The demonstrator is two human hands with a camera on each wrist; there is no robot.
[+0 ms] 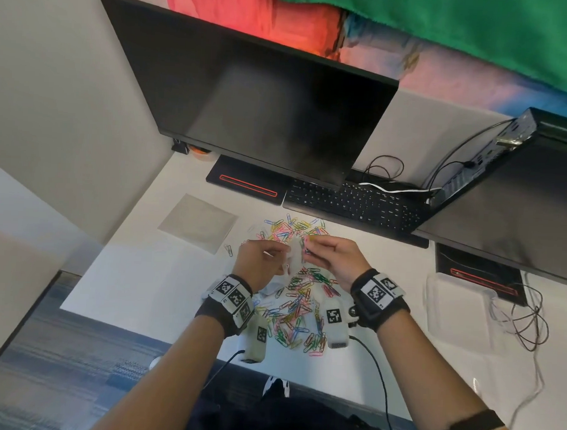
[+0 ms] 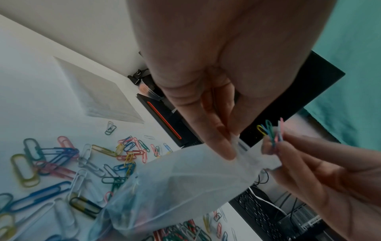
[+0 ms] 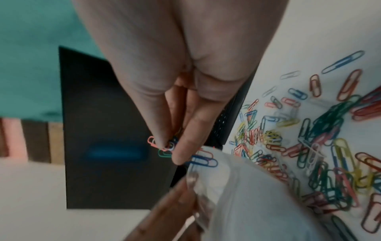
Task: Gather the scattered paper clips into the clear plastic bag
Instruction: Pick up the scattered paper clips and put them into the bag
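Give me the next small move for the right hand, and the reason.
Probably lower the right hand so its small bunch of coloured paper clips drops into the clear plastic bag: the left hand pinches the bag's top edge, and the bunch sits just beside it.

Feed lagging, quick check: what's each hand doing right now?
Left hand: pinching the clear plastic bag at its top edge.
Right hand: pinching a bunch of paper clips.
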